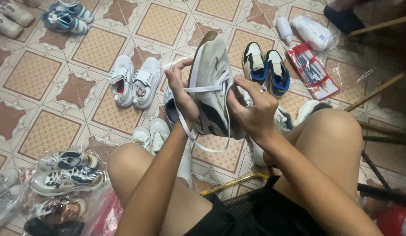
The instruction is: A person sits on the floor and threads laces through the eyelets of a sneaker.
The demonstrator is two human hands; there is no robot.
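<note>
While the person sat over the tiled floor (50, 135), both hands held a grey sneaker (211, 78) above the knees. The left hand (183, 94) pinched its white lace (203, 89) (pulled taut), and the right hand (251, 109) gripped the shoe's side.

Both hands: left hand (182, 94), right hand (251, 107) lacing white sneaker (211, 74).

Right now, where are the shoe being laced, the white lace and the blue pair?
shoe (210, 65), head view, grey side panel
white lace (203, 89), head view, stretch between the hands
blue pair (266, 67), head view, between the two shoes
</note>
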